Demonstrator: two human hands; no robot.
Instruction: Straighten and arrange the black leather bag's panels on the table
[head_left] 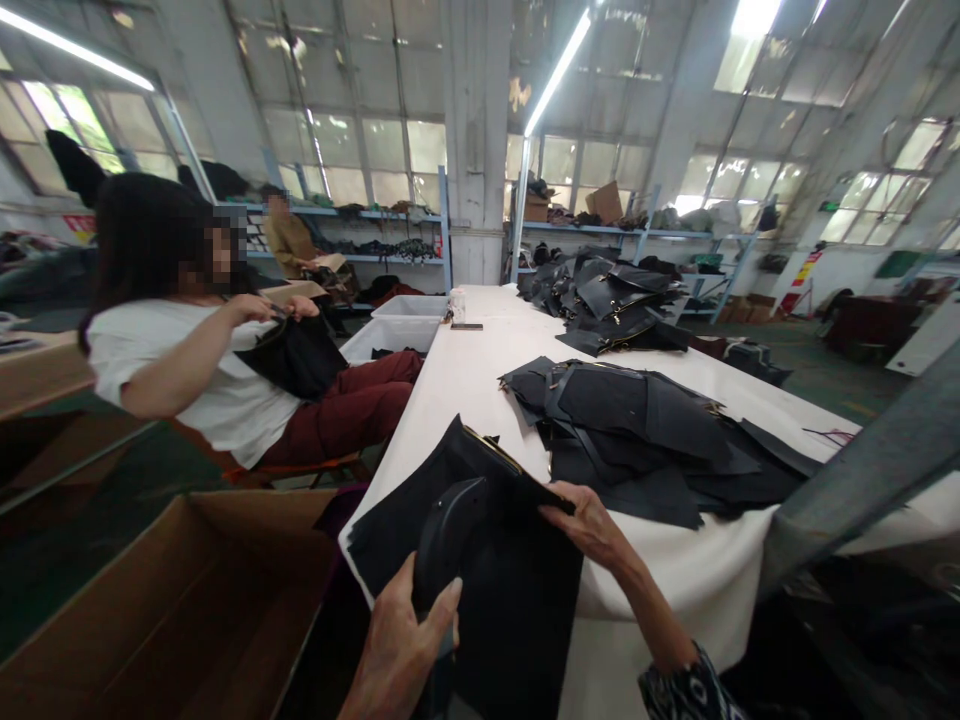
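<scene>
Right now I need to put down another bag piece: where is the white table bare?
Bare white table lies between the near black leather pile, the far black pile and the left edge. Crowded: the near corner, where both hands hold a black piece.

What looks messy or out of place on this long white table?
Nothing looks damaged or spilled. The black pieces lie in a loose, overlapping heap mid-table, with another heap farther back. The black piece under both hands hangs over the table edge.

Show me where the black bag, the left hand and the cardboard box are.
black bag (517,590), head view, flat front panel.
left hand (405,640), head view, back of the hand.
cardboard box (247,600), head view, right side wall.
</scene>
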